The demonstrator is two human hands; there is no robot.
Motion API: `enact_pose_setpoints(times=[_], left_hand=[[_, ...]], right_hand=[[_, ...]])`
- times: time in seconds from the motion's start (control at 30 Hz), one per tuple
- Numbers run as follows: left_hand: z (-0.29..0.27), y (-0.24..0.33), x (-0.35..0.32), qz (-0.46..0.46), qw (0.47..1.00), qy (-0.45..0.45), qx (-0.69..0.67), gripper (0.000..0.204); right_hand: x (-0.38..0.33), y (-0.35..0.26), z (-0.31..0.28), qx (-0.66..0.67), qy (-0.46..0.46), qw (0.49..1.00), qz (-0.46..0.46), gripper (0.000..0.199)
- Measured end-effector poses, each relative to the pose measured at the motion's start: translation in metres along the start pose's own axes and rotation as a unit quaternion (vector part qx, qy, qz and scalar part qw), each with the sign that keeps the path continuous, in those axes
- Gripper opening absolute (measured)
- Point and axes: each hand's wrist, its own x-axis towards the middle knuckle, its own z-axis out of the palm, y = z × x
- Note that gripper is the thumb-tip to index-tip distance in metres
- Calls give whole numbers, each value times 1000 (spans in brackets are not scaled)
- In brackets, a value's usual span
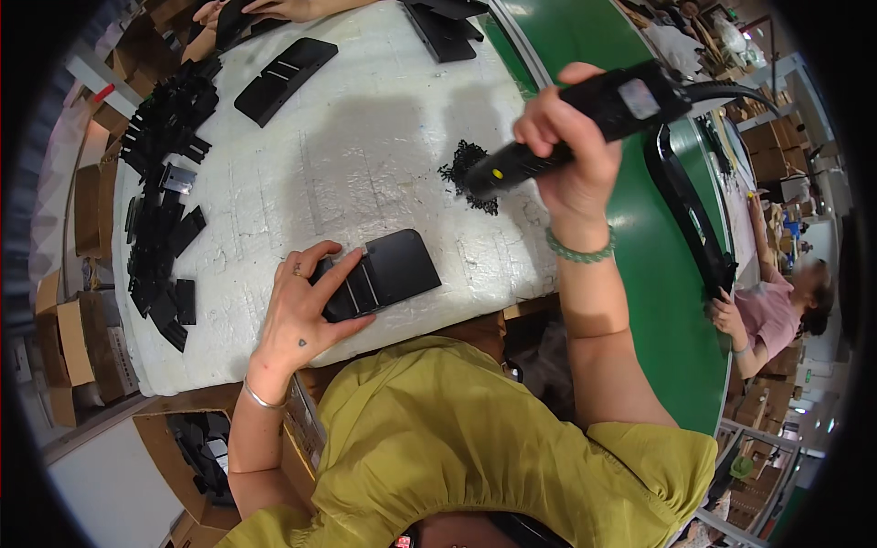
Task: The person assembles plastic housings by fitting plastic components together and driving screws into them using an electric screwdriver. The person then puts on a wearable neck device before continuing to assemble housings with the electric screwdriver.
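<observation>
My right hand is wrapped round a black corded electric screwdriver, held slanting. Its lower end is over a small pile of black screws; whether it touches them I cannot tell. My left hand grips the left end of a flat black plastic part with a rounded corner and pale metal strips across it. Thumb and fingers lie on either side of that end, and the part rests on the white padded table near its front edge.
Black pieces are heaped along the table's left side. A similar black part lies farther back, beside a co-worker's hands. On the right, a green conveyor carries a long black part. An open carton stands lower left.
</observation>
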Motion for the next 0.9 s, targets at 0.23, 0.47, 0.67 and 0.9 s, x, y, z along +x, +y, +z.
enact_pose_setpoints(times=[0.23,0.47,0.67,0.9], left_hand=[[-6,16,1,-36,992,117,16,73],[-4,13,33,-2,981,191,-13,47],[16,36,71,55,974,190,-108,23],[11,35,62,84,972,201,-83,14]], right_hand=[[4,29,8,-108,8,994,13,28],[-8,-1,22,28,-13,999,-37,31],[-23,-36,37,73,-101,990,-62,36],[-29,-42,40,90,-177,978,-62,39]])
